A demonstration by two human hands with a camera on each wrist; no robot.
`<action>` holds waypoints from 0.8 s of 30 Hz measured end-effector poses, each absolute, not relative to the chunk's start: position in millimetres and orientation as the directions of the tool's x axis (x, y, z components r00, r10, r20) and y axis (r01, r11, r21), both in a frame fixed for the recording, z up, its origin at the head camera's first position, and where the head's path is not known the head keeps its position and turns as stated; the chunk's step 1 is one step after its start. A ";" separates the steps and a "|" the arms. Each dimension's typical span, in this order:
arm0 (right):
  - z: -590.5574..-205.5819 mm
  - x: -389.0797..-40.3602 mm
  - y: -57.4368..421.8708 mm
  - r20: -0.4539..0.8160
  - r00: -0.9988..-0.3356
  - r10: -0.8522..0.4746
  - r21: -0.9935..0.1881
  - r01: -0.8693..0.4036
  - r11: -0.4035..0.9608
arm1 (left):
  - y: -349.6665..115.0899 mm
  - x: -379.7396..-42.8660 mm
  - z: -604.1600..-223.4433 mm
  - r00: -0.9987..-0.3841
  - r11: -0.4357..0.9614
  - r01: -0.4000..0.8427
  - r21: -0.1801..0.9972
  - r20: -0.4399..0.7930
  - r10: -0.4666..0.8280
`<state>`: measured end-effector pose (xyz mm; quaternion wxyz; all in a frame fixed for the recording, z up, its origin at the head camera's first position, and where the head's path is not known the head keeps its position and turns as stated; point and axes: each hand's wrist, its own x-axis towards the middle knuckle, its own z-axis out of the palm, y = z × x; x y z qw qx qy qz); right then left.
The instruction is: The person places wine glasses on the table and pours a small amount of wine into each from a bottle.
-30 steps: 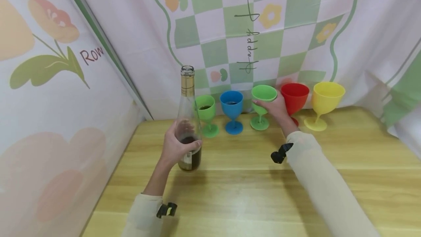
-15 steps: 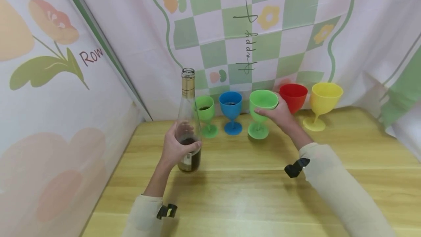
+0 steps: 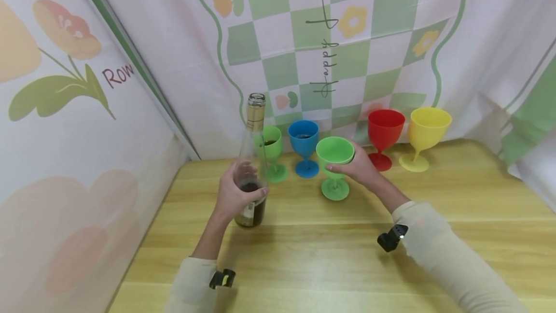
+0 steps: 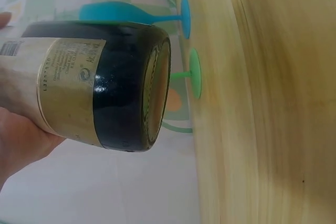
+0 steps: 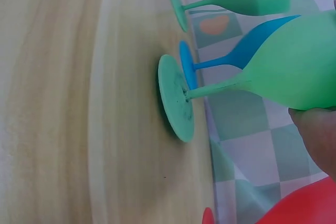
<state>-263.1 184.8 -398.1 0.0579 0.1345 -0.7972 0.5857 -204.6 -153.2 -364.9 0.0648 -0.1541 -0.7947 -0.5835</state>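
My left hand (image 3: 234,197) grips a clear glass wine bottle (image 3: 251,158), part full of dark liquid, around its body. Its underside shows in the left wrist view, raised off the table, with a gold label (image 4: 73,87) on the side. My right hand (image 3: 358,165) holds a green goblet (image 3: 335,158) by its bowl, thumb on the near side. No liquid shows inside that bowl. In the right wrist view the goblet's foot (image 5: 176,98) is close over the table; whether it touches, I cannot tell.
Behind the bottle stands another green goblet (image 3: 276,158) with dark liquid, beside a blue goblet (image 3: 304,144) also holding some. A red goblet (image 3: 384,134) and a yellow goblet (image 3: 427,132) stand at the right. Patterned cloth (image 3: 312,69) hangs along the wooden table's (image 3: 312,255) back edge.
My right hand has brought the green goblet out of the row, toward me and slightly left. The bottle's neck has leaned a little to the right in my left hand.
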 end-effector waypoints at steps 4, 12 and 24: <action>-402.8 -262.7 185.8 0.238 -0.962 -0.134 -0.923 -0.267 0.276 | -152.4 -206.1 -368.6 -0.946 0.293 0.315 0.903 0.272 0.179; -405.8 -263.4 188.4 0.251 -0.960 -0.128 -0.927 -0.276 0.254 | -149.6 -208.0 -369.7 -0.957 0.390 0.284 0.876 0.233 0.175; -408.4 -265.6 187.7 0.256 -0.956 -0.141 -0.930 -0.283 0.234 | -147.4 -216.4 -373.1 -0.965 0.537 0.250 0.806 0.160 0.209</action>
